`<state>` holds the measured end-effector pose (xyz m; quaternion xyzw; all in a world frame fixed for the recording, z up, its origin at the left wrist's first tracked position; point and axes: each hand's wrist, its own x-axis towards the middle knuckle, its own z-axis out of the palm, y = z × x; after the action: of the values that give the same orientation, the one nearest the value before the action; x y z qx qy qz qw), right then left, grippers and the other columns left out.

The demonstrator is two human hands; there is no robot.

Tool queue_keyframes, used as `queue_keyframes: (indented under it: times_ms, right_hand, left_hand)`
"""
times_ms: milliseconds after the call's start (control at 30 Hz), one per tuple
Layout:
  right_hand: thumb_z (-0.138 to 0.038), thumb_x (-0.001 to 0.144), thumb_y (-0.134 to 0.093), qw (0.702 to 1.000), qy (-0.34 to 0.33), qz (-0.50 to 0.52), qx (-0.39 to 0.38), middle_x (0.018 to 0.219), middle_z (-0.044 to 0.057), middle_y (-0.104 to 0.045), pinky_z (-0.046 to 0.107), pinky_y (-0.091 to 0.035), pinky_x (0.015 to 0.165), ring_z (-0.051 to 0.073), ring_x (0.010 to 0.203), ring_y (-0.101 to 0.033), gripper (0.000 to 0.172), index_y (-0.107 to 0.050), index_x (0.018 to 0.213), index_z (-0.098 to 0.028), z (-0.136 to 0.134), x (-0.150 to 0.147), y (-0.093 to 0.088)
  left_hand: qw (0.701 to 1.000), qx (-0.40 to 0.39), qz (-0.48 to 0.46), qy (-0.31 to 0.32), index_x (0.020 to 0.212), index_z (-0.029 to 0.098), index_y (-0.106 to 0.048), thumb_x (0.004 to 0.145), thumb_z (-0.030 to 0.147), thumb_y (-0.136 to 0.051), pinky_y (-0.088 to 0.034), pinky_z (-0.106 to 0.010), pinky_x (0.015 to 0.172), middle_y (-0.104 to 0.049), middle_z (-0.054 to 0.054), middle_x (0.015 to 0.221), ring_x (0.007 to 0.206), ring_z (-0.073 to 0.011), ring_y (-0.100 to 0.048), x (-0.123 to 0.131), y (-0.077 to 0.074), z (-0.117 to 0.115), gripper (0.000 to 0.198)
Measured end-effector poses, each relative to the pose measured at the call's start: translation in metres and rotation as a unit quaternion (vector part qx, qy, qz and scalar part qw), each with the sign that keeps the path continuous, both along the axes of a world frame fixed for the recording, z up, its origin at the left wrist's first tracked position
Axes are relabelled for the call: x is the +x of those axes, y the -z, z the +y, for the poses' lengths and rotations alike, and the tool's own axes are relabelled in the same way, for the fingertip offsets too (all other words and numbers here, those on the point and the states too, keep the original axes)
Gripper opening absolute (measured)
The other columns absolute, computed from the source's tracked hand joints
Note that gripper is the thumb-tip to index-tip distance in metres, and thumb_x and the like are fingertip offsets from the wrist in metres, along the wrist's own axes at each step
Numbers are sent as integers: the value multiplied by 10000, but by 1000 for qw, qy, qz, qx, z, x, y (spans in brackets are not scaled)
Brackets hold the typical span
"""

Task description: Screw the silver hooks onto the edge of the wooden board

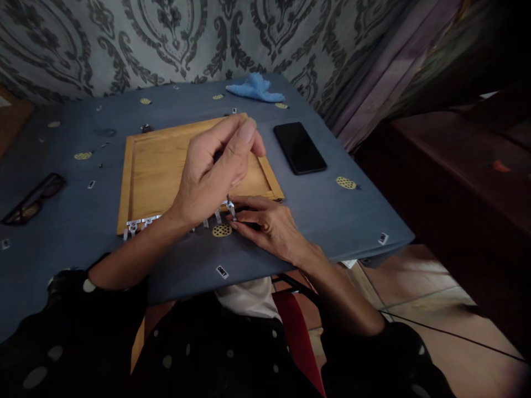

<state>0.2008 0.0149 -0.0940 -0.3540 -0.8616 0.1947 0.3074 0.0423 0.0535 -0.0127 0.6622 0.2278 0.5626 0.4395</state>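
A shallow wooden tray (pixel 141 166) lies on a dark blue table (pixel 352 215). Along its near edge stands a row of small silver metal pieces (pixel 139 223). My left hand (pixel 215 171) is raised over the tray's near right part, thumb and fingers pinched together on something small and dark that I cannot make out. My right hand (pixel 269 224) rests low on the table by the tray's near right corner, its fingertips pressed on a small silver piece (pixel 230 207) at the end of the row.
A black phone (pixel 299 147) lies to the right of the tray, a blue cloth (pixel 255 88) at the far edge, dark glasses (pixel 33 198) at the left. Small labels and yellow dotted patches are scattered on the table. A patterned wall stands behind; tiled floor lies at the right.
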Motion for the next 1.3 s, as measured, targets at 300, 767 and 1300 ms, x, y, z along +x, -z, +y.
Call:
queue_keyframes:
  times_ms: [300, 767, 1300]
  right_hand:
    - [-274, 1003, -614, 1000, -2, -5, -20, 1358, 90, -717, 383, -600, 962, 245, 1189, -719, 223, -823, 1056, -218, 0, -1, -2]
    - [-271, 995, -630, 1000, 0, -5, -18, 1374, 87, -709, 381, -602, 945, 245, 1168, -727, 205, -822, 1052, -222, 0, 0, -1]
    - [-294, 979, -670, 1000, 12, 4, -17, 1373, 62, -712, 398, -604, 964, 238, 1192, -720, 169, -815, 1056, -258, 1, 1, 4]
  left_hand:
    - [997, -68, -4, 42, 761, 218, -554, 1009, 369, -520, -221, -250, 401, -283, 94, 492, 387, -81, -194, 9, -6, 5, 292]
    - [996, -53, -20, 75, 741, 224, -523, 1014, 425, -569, -165, -244, 353, -208, 106, 462, 356, -64, -180, 5, -15, 9, 342]
    - [806, 77, 582, -72, 795, 178, -670, 937, 209, -514, -307, -297, 635, -666, -28, 766, 677, -163, -531, -57, -8, 0, 213]
